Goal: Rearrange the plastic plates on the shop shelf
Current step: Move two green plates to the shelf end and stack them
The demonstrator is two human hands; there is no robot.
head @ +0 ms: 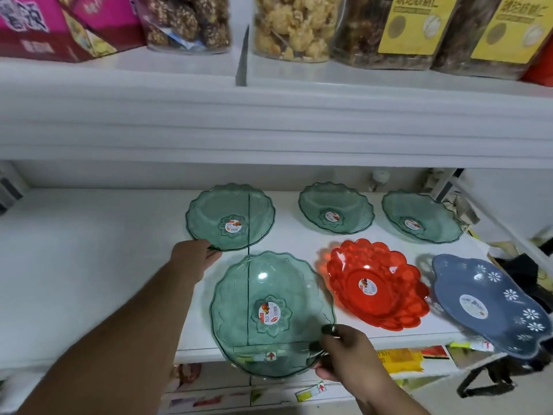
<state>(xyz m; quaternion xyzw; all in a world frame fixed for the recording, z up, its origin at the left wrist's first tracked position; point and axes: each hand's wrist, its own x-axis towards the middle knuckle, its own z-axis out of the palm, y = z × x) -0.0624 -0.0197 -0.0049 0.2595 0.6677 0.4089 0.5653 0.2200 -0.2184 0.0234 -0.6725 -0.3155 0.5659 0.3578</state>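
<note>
Several plastic plates lie on the white shelf [89, 250]. My left hand [193, 259] pinches the near rim of a green plate [230, 217] at the back. My right hand [344, 351] grips the near right rim of a bigger-looking green plate [270, 313] that overhangs the shelf's front edge. Two more green plates [336, 208] [422, 215] sit in the back row to the right. A red scalloped plate [377, 287] and a blue-grey flowered plate [490, 304] lie at the front right.
An upper shelf [269, 124] hangs low over the plates, carrying jars of snacks [296, 25] and pink boxes [45, 25]. Price tags [401, 359] line the shelf's front edge. A dark bag [520, 274] sits at the right end.
</note>
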